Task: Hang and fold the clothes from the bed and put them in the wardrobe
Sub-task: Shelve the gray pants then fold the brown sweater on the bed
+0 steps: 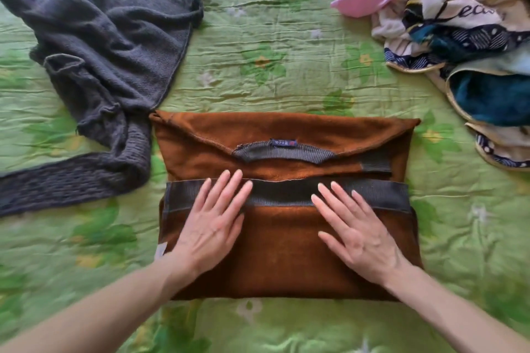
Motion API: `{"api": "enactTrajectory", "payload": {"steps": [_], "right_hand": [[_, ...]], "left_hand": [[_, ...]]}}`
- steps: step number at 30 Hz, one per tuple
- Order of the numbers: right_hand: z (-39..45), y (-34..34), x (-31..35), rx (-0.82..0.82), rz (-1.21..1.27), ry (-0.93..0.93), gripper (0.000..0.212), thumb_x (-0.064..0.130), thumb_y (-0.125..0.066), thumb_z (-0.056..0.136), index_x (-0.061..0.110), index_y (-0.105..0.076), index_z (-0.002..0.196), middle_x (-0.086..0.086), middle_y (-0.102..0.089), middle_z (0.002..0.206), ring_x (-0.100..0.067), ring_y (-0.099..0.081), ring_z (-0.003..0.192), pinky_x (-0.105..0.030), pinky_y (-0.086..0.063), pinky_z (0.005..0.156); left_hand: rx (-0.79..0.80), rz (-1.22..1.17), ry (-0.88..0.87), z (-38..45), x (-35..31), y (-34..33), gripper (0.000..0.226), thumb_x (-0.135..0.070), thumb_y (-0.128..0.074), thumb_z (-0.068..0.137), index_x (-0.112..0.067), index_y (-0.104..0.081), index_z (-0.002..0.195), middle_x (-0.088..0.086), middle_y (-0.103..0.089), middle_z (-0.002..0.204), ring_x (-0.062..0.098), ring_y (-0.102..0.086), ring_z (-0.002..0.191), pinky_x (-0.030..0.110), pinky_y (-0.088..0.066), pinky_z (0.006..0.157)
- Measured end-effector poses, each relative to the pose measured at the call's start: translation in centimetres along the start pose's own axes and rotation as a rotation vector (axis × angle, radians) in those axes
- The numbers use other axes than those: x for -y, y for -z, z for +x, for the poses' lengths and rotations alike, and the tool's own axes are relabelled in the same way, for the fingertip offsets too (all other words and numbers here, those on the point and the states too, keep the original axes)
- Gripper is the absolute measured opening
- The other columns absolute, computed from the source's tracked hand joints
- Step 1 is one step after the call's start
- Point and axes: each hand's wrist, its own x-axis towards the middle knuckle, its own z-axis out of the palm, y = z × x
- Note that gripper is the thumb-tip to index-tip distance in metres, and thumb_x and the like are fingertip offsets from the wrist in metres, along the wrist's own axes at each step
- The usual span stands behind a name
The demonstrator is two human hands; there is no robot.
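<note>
Brown sweater (275,246) lies part-folded in the middle of the bed (272,71), directly in front of the person, its grey ribbed hem (286,193) brought up over the body and its grey collar (282,153) with a small blue label showing just beyond. Judged from its thick nap and soft fold lines, the garment is limp, light to moderate in weight, not slippery and not fragile; it will sag if lifted by one edge. The sound place to take hold is under both short ends of the folded bundle, or along the near fold for a further turn. Left hand (212,223) lies flat, palm down, fingers straight and slightly spread, fingertips reaching over the hem band. Right hand (355,231) mirrors it, flat and spread on the right half, fingertips on the same band. Neither hand grasps anything; both press or smooth the cloth, forearms entering from the near edge and converging. Dark grey knit (109,46) lies crumpled to the left, touching the sweater's far left corner. Pile of clothes (459,37), pink, white and dark blue, sits unfolded at the far right, apart from the sweater. No wardrobe is in view.
</note>
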Motion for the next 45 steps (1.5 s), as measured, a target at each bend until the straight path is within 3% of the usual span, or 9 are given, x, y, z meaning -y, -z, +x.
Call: {"api": "enactTrajectory", "payload": {"steps": [11, 20, 24, 29, 33, 35, 38, 41, 45], "right_hand": [[-8.3, -2.4, -1.8, 0.034, 0.069, -0.487, 0.067, 0.054, -0.028, 0.103, 0.019, -0.032, 0.161, -0.003, -0.021, 0.171, -0.024, -0.013, 0.160, -0.051, -0.024, 0.124], [-11.9, 1.1, -2.8, 0.234, -0.164, -0.052, 0.104, 0.071, -0.057, 0.084, 0.003, -0.030, 0.159, -0.021, -0.025, 0.167, -0.040, -0.022, 0.155, -0.052, -0.030, 0.119], [-12.0, 2.0, -3.2, 0.357, -0.213, -0.019, 0.115, 0.036, -0.086, 0.054, -0.004, -0.041, 0.153, -0.027, -0.032, 0.162, -0.045, -0.038, 0.147, -0.050, -0.029, 0.115], [-11.9, 3.1, -2.9, 0.172, -0.059, -0.172, 0.102, -0.018, -0.068, 0.040, -0.006, -0.057, 0.141, -0.026, -0.054, 0.147, -0.038, -0.059, 0.132, -0.041, -0.033, 0.113], [-12.6, 6.2, -4.1, 0.070, 0.050, -0.305, 0.092, -0.021, -0.076, 0.036, 0.008, -0.072, 0.123, -0.018, -0.076, 0.113, -0.036, -0.077, 0.092, -0.038, -0.056, 0.088], [-11.9, 8.4, -4.5, -0.033, 0.081, -0.440, 0.057, 0.000, -0.084, 0.055, 0.014, -0.076, 0.110, -0.013, -0.079, 0.094, -0.034, -0.077, 0.073, -0.039, -0.060, 0.063], [-9.7, 10.1, -5.6, -0.219, 0.222, -0.551, 0.031, 0.032, -0.073, 0.081, 0.008, -0.078, 0.102, -0.002, -0.075, 0.094, -0.011, -0.069, 0.086, -0.010, -0.047, 0.082], [-6.8, 10.9, -6.2, -0.327, 0.350, -0.721, 0.015, 0.021, -0.078, 0.091, 0.016, -0.074, 0.105, -0.004, -0.072, 0.094, -0.003, -0.064, 0.087, -0.003, -0.041, 0.080], [-2.3, 10.5, -6.1, -0.495, 0.418, -0.865, 0.027, 0.036, -0.057, 0.104, 0.010, -0.061, 0.108, -0.013, -0.065, 0.092, -0.026, -0.058, 0.081, -0.034, -0.040, 0.073]], "left_hand": [[0.168, 0.047, 0.184, -9.8, 3.4, 0.9, 0.068, -0.047, -0.036, 0.104, -0.018, -0.029, 0.165, 0.010, -0.013, 0.175, 0.027, -0.014, 0.162, 0.051, -0.017, 0.129], [0.401, 0.194, -0.159, -11.7, 2.9, 3.3, 0.117, -0.038, -0.073, 0.057, -0.005, -0.033, 0.162, 0.023, -0.021, 0.170, 0.041, -0.022, 0.158, 0.054, -0.022, 0.124], [0.372, 0.268, -0.135, -11.2, 2.0, 2.8, 0.101, -0.006, -0.062, 0.060, -0.004, -0.036, 0.157, 0.026, -0.031, 0.166, 0.045, -0.033, 0.152, 0.054, -0.023, 0.121], [0.534, 0.248, -0.161, -10.2, 1.8, 5.4, 0.093, -0.003, -0.045, 0.065, -0.008, -0.037, 0.158, 0.023, -0.041, 0.161, 0.044, -0.046, 0.145, 0.054, -0.047, 0.112], [0.727, -0.065, 0.064, -6.2, 4.0, 10.3, 0.086, 0.002, -0.047, 0.086, -0.025, -0.026, 0.165, 0.003, -0.023, 0.173, 0.022, -0.028, 0.158, 0.027, -0.024, 0.125], [0.626, -0.291, 0.135, -4.4, 5.8, 12.2, 0.058, -0.009, -0.056, 0.089, -0.030, -0.063, 0.143, -0.002, -0.066, 0.143, 0.014, -0.063, 0.129, 0.020, -0.044, 0.104], [0.432, -0.550, 0.337, -3.3, 8.6, 14.2, 0.023, -0.027, -0.068, 0.085, -0.042, -0.082, 0.097, -0.005, -0.078, 0.078, 0.001, -0.061, 0.062, 0.023, -0.046, 0.058], [0.189, -0.777, 0.546, -2.5, 9.6, 14.8, 0.018, -0.038, -0.080, 0.080, -0.025, -0.082, 0.092, 0.006, -0.074, 0.071, 0.007, -0.056, 0.064, 0.027, -0.043, 0.059], [-0.103, -0.940, 0.680, -1.2, 9.2, 13.9, 0.001, -0.009, -0.076, 0.090, -0.010, -0.076, 0.091, -0.010, -0.072, 0.071, -0.003, -0.057, 0.065, 0.008, -0.044, 0.062]]}}
